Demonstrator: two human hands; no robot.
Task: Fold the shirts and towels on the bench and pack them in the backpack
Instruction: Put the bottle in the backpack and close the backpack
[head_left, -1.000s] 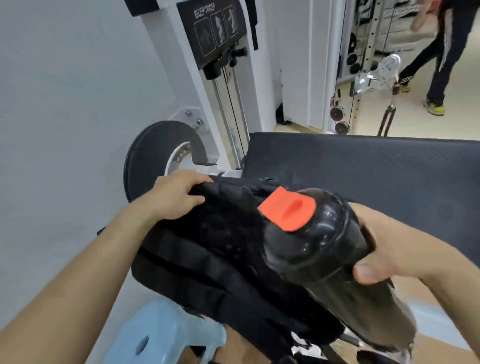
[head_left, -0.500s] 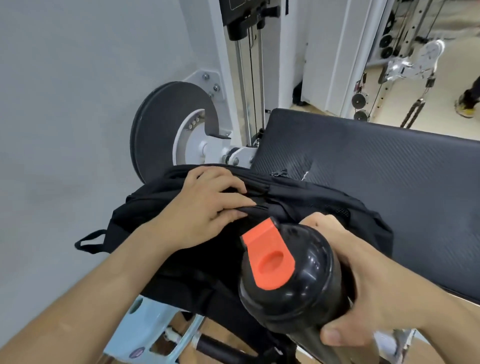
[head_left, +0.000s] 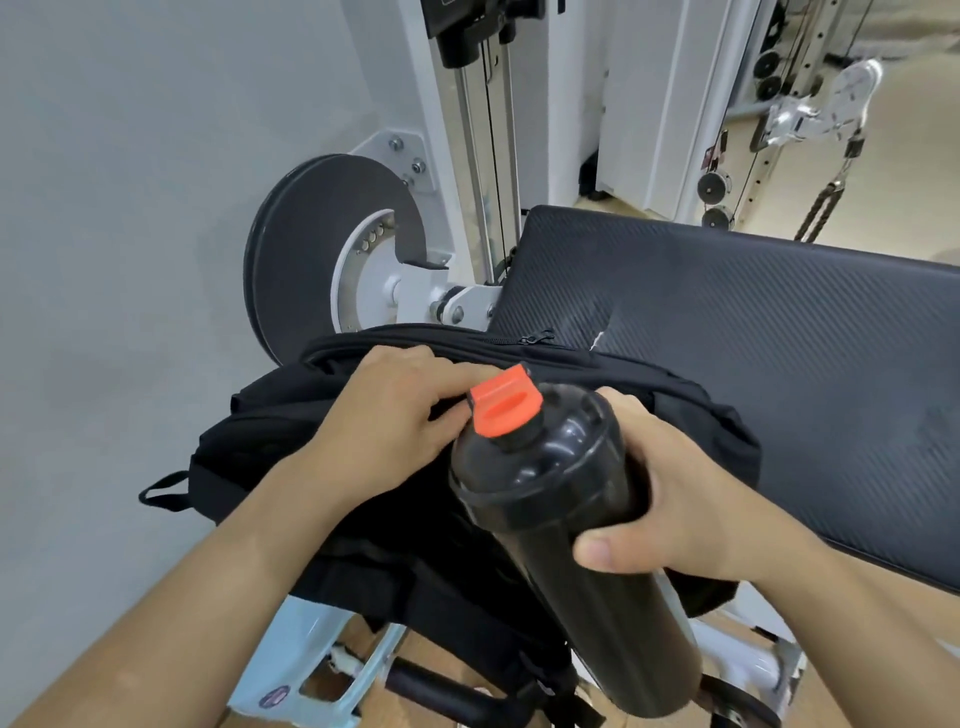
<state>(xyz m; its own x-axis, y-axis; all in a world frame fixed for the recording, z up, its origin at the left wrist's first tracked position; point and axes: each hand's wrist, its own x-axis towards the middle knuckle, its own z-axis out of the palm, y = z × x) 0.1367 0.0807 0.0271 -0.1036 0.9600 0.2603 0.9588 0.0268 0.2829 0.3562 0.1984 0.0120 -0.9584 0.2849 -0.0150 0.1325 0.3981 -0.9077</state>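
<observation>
A black backpack (head_left: 291, 447) lies at the left end of the black padded bench (head_left: 753, 332), its zipper pull near the top edge. My left hand (head_left: 395, 415) lies on top of the backpack with fingers curled into the fabric by the zipper line. My right hand (head_left: 691, 499) grips a black shaker bottle (head_left: 566, 519) with an orange flip cap (head_left: 504, 400), held tilted over the backpack, cap end close to my left fingers. No shirts or towels are in sight.
A white cable machine with a black round disc (head_left: 311, 249) stands behind the backpack against the grey wall. A pale blue plastic stool (head_left: 296, 660) sits below. More pulleys and a hanging handle (head_left: 826, 114) are at the back right.
The bottle has come up and forward, its cap now nearer my left fingers. My left hand stays on the backpack top. The view has shifted slightly downward.
</observation>
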